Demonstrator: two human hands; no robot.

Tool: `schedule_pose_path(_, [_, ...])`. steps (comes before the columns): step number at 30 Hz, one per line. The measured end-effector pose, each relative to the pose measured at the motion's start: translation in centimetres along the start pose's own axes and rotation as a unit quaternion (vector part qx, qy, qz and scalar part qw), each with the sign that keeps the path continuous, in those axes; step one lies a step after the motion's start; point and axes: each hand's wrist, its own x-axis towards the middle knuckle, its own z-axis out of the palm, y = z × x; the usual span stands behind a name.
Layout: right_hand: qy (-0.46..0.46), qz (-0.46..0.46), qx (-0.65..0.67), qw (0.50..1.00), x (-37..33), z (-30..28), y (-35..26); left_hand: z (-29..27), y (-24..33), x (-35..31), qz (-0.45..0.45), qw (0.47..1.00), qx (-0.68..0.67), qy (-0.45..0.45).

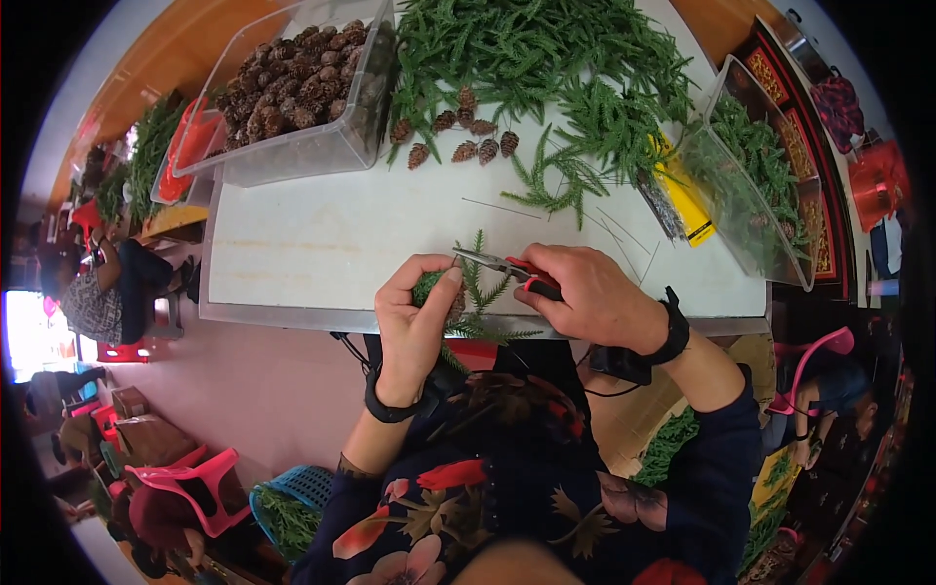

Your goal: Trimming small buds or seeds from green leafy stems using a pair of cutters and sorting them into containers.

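Over the table's front edge, my left hand pinches a green artificial pine sprig between thumb and fingers. A brown pine cone shows partly behind the thumb, among the needles. My right hand is closed round the red-and-black handles of the pliers. Their metal jaws reach left to just above my left thumb and fingertips. Whether they grip a wire there is too small to tell. Several loose pine cones lie farther back, and thin wires rest on the white tabletop.
A clear bin of pine cones stands back left. Green sprigs are heaped at the back. To the right are a yellow packet and a clear bin of greenery. Other people sit at the far left and right.
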Motion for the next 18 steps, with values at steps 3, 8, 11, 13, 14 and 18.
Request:
schedule_pose_path(3, [-0.004, 0.012, 0.017, 1.000, -0.1, -0.1, -0.2, -0.1, 0.2, 0.0, 0.004, 1.000, 0.008, -0.013])
schedule_pose_path(8, [0.007, 0.025, -0.018, 1.000, -0.4, -1.1, -0.1, 0.6, 0.7, -0.3, -0.025, 0.999, 0.008, -0.042])
schedule_pose_path(11, [0.007, 0.018, -0.084, 0.996, -0.5, -2.0, -0.3, 0.5, 0.5, -0.1, 0.029, 0.986, 0.151, -0.071])
schedule_pose_path(13, [0.007, 0.014, -0.117, 0.993, -0.6, -2.6, -0.9, 0.4, 0.3, -0.1, 0.056, 0.970, 0.221, -0.085])
schedule_pose_path(14, [-0.001, 0.020, -0.139, 0.990, -0.6, -3.0, -1.3, 0.3, 0.2, -0.1, 0.076, 0.960, 0.255, -0.088])
schedule_pose_path(18, [-0.002, 0.033, -0.183, 0.982, -0.7, -3.3, -1.8, 0.3, -0.5, 0.1, 0.060, 0.967, 0.232, -0.092])
